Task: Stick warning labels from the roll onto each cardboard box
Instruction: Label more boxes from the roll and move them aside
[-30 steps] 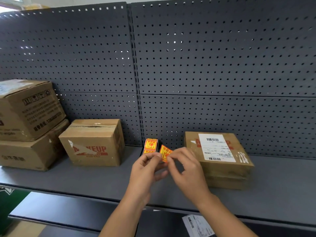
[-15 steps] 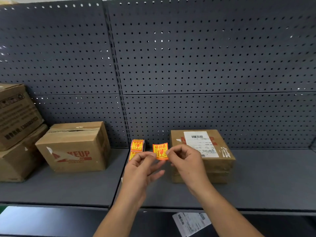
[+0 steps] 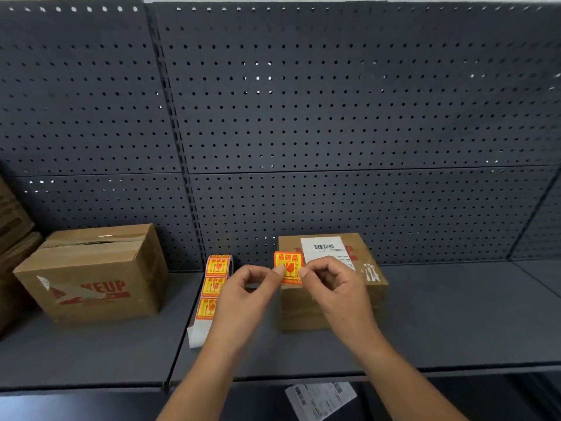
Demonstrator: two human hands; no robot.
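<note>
One square orange label (image 3: pixel 288 265), seemingly glossy, pinched between left hand (image 3: pixel 246 294) and right hand (image 3: pixel 337 288), cardboard box (image 3: pixel 292 309) behind

This is a stockroom or parcel-packing area, not a home. The whole back wall is dark grey perforated steel panelling (image 3: pixel 334 101), split by a slotted upright (image 3: pixel 179 147), the kind of shop or warehouse racking that takes hooks and brackets. A flat grey metal shelf (image 3: pixel 455 314) carries brown cardboard cartons: a taped box printed in red (image 3: pixel 91 268), stacked cartons at the far left edge (image 3: pixel 13 226), and a flatter parcel (image 3: pixel 299 311) bearing a white barcoded shipping label (image 3: pixel 323 247). A roll of orange warning stickers (image 3: pixel 217 265) stands between them (Chinese print, broken-glass symbol). Another printed waybill (image 3: pixel 318 396) lies on the lower shelf (image 3: pixel 76 405).
</note>
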